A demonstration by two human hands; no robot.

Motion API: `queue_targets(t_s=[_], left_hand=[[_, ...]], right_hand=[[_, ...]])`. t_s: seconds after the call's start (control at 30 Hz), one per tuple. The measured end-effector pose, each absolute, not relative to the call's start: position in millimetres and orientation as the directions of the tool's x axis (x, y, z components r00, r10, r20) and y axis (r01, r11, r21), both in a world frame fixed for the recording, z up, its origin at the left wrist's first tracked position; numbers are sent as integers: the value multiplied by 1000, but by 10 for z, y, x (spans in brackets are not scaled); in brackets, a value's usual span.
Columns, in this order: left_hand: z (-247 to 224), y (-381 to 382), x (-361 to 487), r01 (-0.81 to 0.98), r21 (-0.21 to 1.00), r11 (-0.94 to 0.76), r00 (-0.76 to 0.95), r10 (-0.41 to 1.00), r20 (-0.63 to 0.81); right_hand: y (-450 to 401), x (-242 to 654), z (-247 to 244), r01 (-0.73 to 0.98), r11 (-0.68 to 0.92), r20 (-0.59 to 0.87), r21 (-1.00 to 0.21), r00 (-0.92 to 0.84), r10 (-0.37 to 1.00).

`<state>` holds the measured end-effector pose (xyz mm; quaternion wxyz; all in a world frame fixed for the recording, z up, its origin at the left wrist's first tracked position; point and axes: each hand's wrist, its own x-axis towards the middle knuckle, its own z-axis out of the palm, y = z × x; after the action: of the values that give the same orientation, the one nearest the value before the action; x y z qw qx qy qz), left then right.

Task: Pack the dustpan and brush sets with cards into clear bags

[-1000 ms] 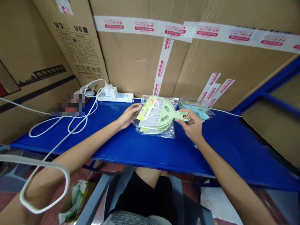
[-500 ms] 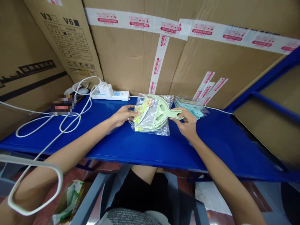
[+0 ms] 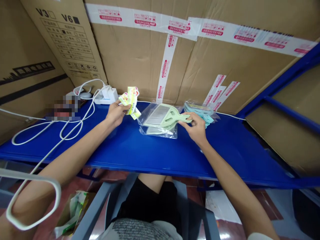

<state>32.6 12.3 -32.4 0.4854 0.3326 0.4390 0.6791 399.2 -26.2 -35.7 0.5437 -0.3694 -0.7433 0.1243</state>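
A light green hand brush (image 3: pixel 168 116) with pale bristles lies over a matching dustpan, partly inside a clear plastic bag (image 3: pixel 144 130) on the blue table. My right hand (image 3: pixel 196 128) is closed round the handle end of the green brush. Left of the bag, my left hand (image 3: pixel 117 112) pinches a yellow-and-white printed cardboard label (image 3: pixel 132 101), raised above the table. The dustpan is mostly hidden under the brush. Just behind my right hand sits a bagged light blue brush-and-dustpan set (image 3: pixel 200 111).
A white power strip (image 3: pixel 106 96) with plugs stands at the back left, its white cable (image 3: pixel 67 136) looping across the blue table (image 3: pixel 155 155). Tall cardboard (image 3: pixel 140 56) walls the back. A blue metal frame (image 3: pixel 290 110) rises at the right.
My left hand has pulled the printed label off the green set and moved it left and up. My right hand keeps its hold on the brush handle.
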Motion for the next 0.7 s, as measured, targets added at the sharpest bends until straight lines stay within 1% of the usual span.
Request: queue_targets(t_s=[0.03, 0.1, 0.17, 0.2, 0.27, 0.33, 0.37, 0.4, 0.47, 0.53, 0.57, 0.63, 0.7], left_hand=[[-321, 137, 306, -387, 903, -189, -327, 943, 57], [-303, 128, 297, -409, 881, -238, -306, 945, 114], [-266, 67, 336, -406, 879, -250, -241, 957, 161], [-243, 19, 372, -399, 882, -252, -202, 962, 183], [-197, -98, 474, -381, 891, -246, -114, 969, 219], [-170, -227, 603, -365, 904, -220, -7, 972, 234], [-169, -290, 674, -357, 912, -201, 55, 970, 235], [-177, -351, 745, -347, 920, -182, 120, 964, 236], [-214, -464, 879, -318, 937, -146, 258, 938, 233], [-257, -569, 987, -256, 959, -122, 395, 892, 219], [-272, -618, 1026, -208, 970, -127, 450, 868, 210], [-279, -705, 1074, -76, 979, -189, 519, 831, 201], [-258, -768, 1085, 58, 956, -289, 532, 819, 215]], right_hand=[[-242, 4007, -376, 412, 682, 682, -605, -174, 710], [-207, 4028, -415, 450, 647, 587, -615, -286, 757], [-190, 4031, -440, 513, 630, 498, -583, -387, 776], [-191, 4023, -443, 537, 638, 485, -552, -415, 770], [-220, 3991, -421, 557, 672, 551, -487, -401, 732], [-286, 3937, -366, 550, 703, 675, -450, -305, 672], [-332, 3904, -333, 535, 712, 722, -455, -247, 647], [-383, 3868, -300, 502, 716, 742, -485, -198, 641], [-489, 3789, -250, 367, 703, 696, -609, -178, 696], [-581, 3714, -228, 201, 630, 578, -750, -262, 773], [-616, 3682, -226, 145, 584, 523, -799, -312, 793], [-661, 3640, -232, 113, 527, 448, -842, -396, 801], [-680, 3627, -240, 142, 512, 407, -847, -447, 797]])
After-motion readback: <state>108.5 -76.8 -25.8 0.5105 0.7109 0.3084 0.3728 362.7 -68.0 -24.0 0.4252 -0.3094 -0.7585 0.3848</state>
